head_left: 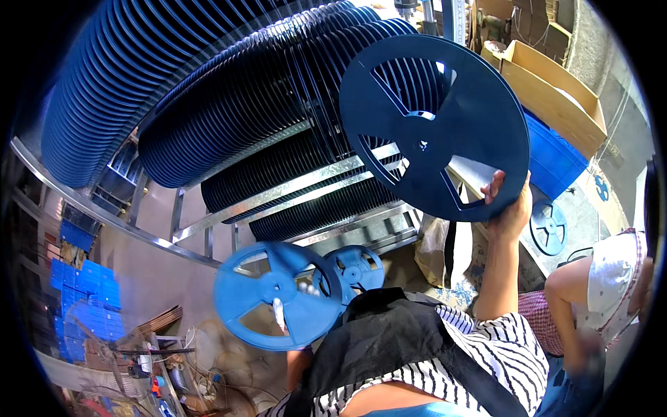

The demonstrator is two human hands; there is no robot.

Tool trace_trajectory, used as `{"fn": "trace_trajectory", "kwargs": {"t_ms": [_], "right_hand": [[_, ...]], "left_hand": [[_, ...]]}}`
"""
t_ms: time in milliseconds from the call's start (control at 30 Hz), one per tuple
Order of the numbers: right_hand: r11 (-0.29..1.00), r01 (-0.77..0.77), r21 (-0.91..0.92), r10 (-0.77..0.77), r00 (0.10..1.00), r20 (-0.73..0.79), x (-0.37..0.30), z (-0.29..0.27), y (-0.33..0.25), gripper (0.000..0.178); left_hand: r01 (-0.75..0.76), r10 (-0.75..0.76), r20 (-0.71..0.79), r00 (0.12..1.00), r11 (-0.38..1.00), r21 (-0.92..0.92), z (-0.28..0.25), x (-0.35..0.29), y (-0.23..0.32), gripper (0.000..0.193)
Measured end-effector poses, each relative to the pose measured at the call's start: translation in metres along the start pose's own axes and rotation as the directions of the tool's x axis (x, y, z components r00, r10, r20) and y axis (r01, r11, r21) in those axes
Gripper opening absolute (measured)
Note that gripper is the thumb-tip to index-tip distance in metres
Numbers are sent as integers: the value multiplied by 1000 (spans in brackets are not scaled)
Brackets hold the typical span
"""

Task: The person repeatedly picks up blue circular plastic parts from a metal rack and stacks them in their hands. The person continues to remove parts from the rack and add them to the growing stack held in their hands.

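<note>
In my raised right hand (513, 212) is a large dark blue plastic reel (479, 118), gripped at its lower right rim. The fingers come through one of its openings. My left hand (279, 316) holds a lighter blue reel (309, 313) low in front of me, with fingertips showing through its cut-outs. Partly behind that one is another blue reel (368, 278); whether my left hand also holds it is unclear. Long rows of dark reels (222, 111) stand on edge along a metal rack (278, 198), just beyond both hands.
At the upper right, a cardboard box (556, 90) sits over a blue crate (556, 153). A blue reel (549, 229) lies below them, near another person (611, 271). A whitish bag (434, 254) hangs by the rack's end. Blue crates (87, 299) are stacked at far left, above floor clutter.
</note>
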State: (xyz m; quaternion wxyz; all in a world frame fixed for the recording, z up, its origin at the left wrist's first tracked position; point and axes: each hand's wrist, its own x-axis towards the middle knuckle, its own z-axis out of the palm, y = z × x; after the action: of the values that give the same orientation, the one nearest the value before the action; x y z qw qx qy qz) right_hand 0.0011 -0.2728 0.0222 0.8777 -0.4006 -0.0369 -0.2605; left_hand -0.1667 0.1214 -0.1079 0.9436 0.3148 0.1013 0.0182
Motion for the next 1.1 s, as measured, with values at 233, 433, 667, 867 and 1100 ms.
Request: {"fn": "trace_trajectory", "kwargs": {"t_ms": [233, 433, 667, 867, 1100], "right_hand": [[998, -62, 23, 63, 998, -13, 24, -2, 7, 47], [997, 20, -73, -21, 1000, -10, 11, 16, -3, 47], [973, 73, -218, -76, 997, -4, -35, 37, 11, 49], [990, 51, -130, -59, 996, -63, -52, 51, 14, 48], [958, 108, -264, -33, 961, 275, -67, 80, 26, 44]], "left_hand": [[-216, 154, 317, 936, 961, 173, 75, 44, 25, 74], [-461, 268, 552, 789, 853, 246, 137, 80, 32, 74], [-527, 246, 631, 735, 793, 305, 166, 121, 23, 78], [-401, 192, 646, 738, 896, 191, 161, 150, 23, 65], [-523, 261, 612, 747, 798, 298, 146, 157, 22, 65]]}}
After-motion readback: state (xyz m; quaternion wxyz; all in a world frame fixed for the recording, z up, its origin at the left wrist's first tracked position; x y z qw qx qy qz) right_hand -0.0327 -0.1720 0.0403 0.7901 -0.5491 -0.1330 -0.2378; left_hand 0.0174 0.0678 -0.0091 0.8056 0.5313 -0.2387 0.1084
